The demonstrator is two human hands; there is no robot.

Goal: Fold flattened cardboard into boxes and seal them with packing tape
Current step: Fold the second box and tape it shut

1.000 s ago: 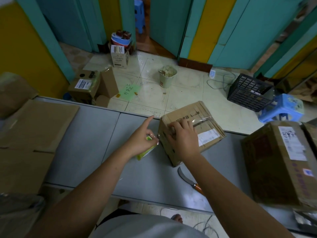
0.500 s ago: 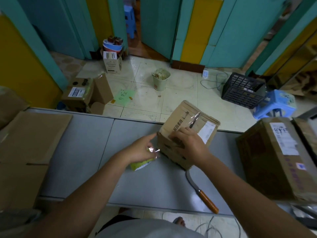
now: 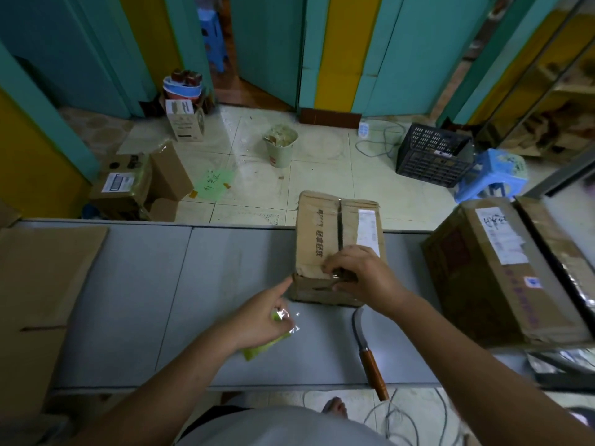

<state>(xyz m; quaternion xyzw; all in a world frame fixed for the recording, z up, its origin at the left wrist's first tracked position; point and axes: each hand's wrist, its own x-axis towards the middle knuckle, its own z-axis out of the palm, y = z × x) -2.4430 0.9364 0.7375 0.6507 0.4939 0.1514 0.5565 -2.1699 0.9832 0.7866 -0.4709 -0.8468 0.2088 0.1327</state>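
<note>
A small worn cardboard box (image 3: 322, 239) stands on the grey table (image 3: 135, 300), its top flaps closed with a dark seam and a white label. My right hand (image 3: 360, 275) rests on its near top edge, fingers curled and pinching a shiny strip of clear tape there. My left hand (image 3: 260, 320) is just left of the box, holding a green packet (image 3: 257, 349) in clear wrap, with the index finger stretched out to touch the box's near left corner.
A knife with an orange wooden handle (image 3: 370, 362) lies on the table near the front edge. A large taped box (image 3: 502, 268) fills the right side. Flattened cardboard (image 3: 38, 304) lies at the left. Boxes, a bin and a crate stand on the floor beyond.
The small box has turned from a diagonal angle to stand square to me. My right hand has slid down to its near edge. My left hand has dropped slightly towards me.
</note>
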